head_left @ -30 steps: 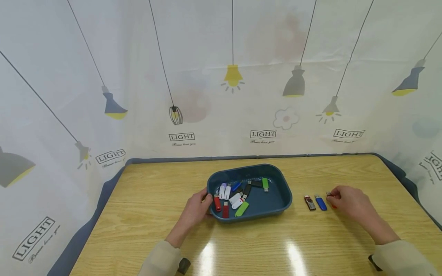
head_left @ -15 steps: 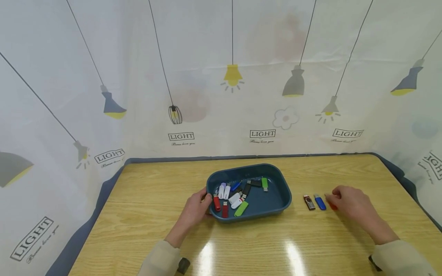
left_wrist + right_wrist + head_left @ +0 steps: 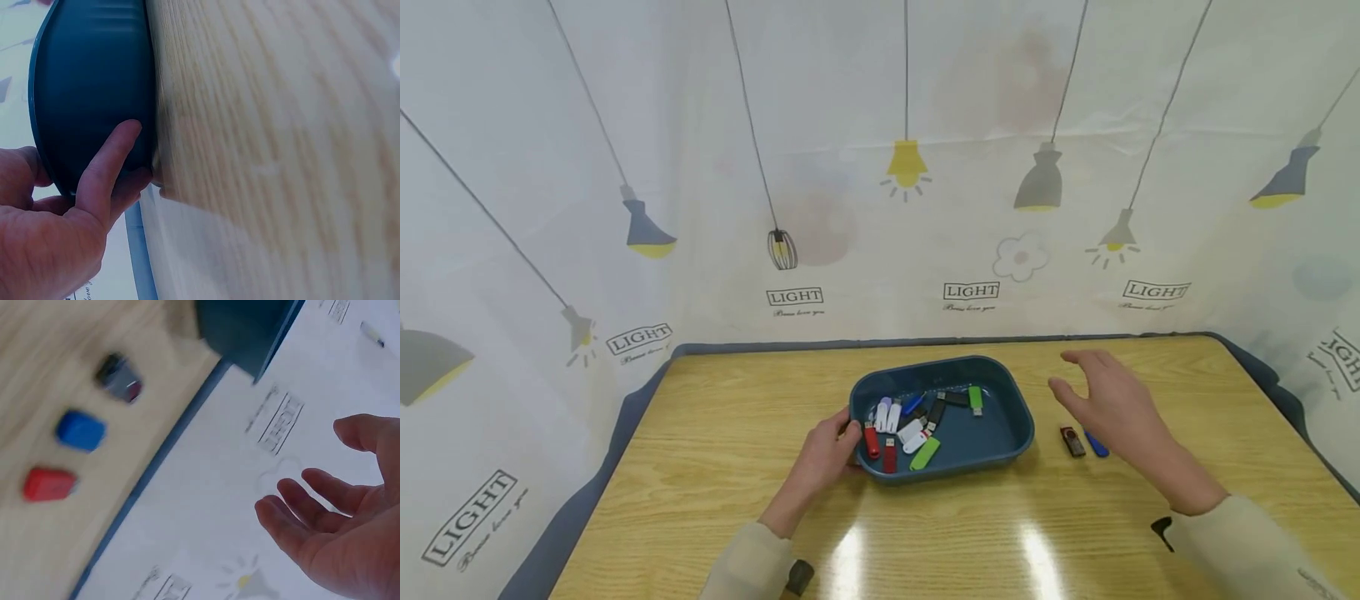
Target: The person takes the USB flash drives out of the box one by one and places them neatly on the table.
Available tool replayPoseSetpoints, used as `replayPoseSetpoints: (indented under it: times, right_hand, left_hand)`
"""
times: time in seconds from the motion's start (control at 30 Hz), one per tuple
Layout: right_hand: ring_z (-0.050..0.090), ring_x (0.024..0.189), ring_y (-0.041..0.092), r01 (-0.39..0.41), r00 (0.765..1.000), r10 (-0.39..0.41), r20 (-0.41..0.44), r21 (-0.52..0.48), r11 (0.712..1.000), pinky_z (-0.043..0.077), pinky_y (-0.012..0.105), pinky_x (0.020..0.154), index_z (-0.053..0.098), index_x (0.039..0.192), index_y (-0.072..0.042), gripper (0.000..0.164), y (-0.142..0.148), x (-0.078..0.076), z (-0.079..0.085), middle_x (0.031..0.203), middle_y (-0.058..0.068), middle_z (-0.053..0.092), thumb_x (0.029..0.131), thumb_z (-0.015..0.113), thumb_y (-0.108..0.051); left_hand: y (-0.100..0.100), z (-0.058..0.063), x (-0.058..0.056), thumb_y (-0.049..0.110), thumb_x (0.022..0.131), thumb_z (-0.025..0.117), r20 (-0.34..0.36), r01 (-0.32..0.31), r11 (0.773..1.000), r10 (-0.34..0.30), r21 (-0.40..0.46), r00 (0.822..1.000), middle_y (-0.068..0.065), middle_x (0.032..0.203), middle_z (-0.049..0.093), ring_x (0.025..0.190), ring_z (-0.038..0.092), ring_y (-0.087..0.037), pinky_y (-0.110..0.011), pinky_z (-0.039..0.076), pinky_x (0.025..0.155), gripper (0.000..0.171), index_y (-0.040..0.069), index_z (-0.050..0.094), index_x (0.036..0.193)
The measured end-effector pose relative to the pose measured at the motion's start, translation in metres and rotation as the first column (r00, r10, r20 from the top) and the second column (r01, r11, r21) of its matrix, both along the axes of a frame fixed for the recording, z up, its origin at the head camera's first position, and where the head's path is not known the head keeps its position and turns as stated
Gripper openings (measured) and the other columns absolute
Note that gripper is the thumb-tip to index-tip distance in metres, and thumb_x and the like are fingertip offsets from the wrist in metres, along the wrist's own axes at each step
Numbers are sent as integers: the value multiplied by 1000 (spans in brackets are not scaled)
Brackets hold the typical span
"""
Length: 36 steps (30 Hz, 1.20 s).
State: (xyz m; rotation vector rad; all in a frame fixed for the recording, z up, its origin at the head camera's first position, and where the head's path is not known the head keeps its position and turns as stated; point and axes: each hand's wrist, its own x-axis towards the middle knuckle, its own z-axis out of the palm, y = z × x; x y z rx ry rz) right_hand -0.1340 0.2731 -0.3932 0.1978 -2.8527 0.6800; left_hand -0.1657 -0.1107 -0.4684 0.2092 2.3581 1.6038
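My left hand (image 3: 822, 456) grips the left end of a dark blue plastic bin (image 3: 988, 437), its thumb at the rim. In the left wrist view, the fingers (image 3: 103, 169) lie along the bin's outer wall. Several USB sticks lie loose in the bin, among them a green one (image 3: 926, 454) and a red one (image 3: 871, 442). Above the table right of the bin, my right hand (image 3: 1120, 408) holds nothing, thumb and fingers spread apart. Below it lie a dark red and silver USB stick (image 3: 1072, 442), a blue one (image 3: 81, 430) and a red one (image 3: 50, 484), which the hand hides from the head view.
The wooden table (image 3: 737, 417) ends at the back against a pale curtain (image 3: 850, 317) printed with lamps. The bin's right wall stands a little left of the USB sticks on the table.
My right hand has let go of the red USB stick at the right end of the row. It has risen and moved left toward the bin, fingers spreading. The left hand stays put.
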Motion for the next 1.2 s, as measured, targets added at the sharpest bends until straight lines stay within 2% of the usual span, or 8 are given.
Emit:
replayPoseSetpoints:
  times: [0.17, 0.3, 0.5, 0.67, 0.87, 1.0, 1.1, 1.2]
  right_hand:
    - [57, 118, 50, -68, 995, 67, -74, -15, 998, 53, 66, 91, 56, 138, 8, 49, -34, -8, 8, 134, 32, 57, 101, 67, -23]
    - [60, 115, 46, -110, 992, 110, -59, -4, 994, 54, 62, 91, 56, 138, 7, 49, -59, -16, 9, 133, 29, 57, 101, 67, -22]
    - [59, 119, 46, -119, 989, 117, 95, 16, 993, 54, 62, 95, 51, 144, 7, 54, -84, -32, 3, 140, 32, 52, 103, 64, -27]
    - [60, 118, 44, -138, 964, 130, 231, 19, 990, 55, 60, 94, 50, 145, 7, 53, -96, -46, -3, 140, 32, 53, 105, 59, -26]
    - [61, 119, 43, -174, 934, 140, 328, 76, 982, 55, 57, 96, 52, 141, 11, 48, -107, -59, -10, 134, 31, 59, 106, 56, -21]
    - [67, 88, 32, -195, 906, 132, 402, 120, 973, 59, 47, 79, 60, 125, 9, 34, -112, -65, -14, 101, 21, 68, 106, 53, -18]
    - [58, 66, 23, -203, 889, 120, 442, 144, 969, 51, 38, 63, 63, 107, 3, 22, -114, -69, -16, 77, 11, 59, 106, 52, -16]
    - [55, 62, 21, -197, 889, 94, 447, 191, 962, 48, 35, 59, 65, 98, 1, 19, -116, -73, -21, 71, 8, 56, 105, 53, -12]
  left_hand:
    - [1, -1, 0, 16, 109, 43, -1, 5, 1000, -5, -7, 1000, -26, 147, 53, 106, 70, -33, -37, 66, 70, 48, 3, 45, 155]
    - [2, 0, 0, 16, 109, 43, 4, 0, 1000, 0, -12, 1000, -27, 148, 52, 105, 70, -33, -36, 66, 70, 49, 3, 44, 156]
    - [2, -1, 0, 16, 109, 43, 13, -8, 1000, 8, -13, 1000, -27, 149, 52, 105, 70, -32, -37, 66, 71, 49, 3, 43, 157]
    - [1, 1, 1, 17, 109, 43, 6, -5, 1000, 5, -22, 1000, -27, 148, 52, 106, 70, -32, -37, 66, 71, 49, 3, 43, 156]
    - [2, 3, 2, 16, 109, 43, -1, -6, 1000, 6, -18, 1000, -27, 146, 54, 105, 70, -33, -37, 66, 70, 49, 2, 44, 155]
    - [2, 3, 2, 16, 109, 43, -7, -6, 1000, 5, -28, 1000, -27, 146, 54, 105, 70, -33, -37, 66, 70, 49, 2, 44, 156]
    - [2, 3, 1, 16, 109, 43, -8, -4, 999, 4, -33, 1000, -27, 147, 53, 106, 70, -33, -37, 66, 70, 49, 2, 44, 156]
    - [2, 2, 1, 17, 109, 43, -5, -7, 999, 7, -40, 1000, -26, 148, 53, 106, 69, -32, -37, 66, 70, 49, 3, 44, 156]
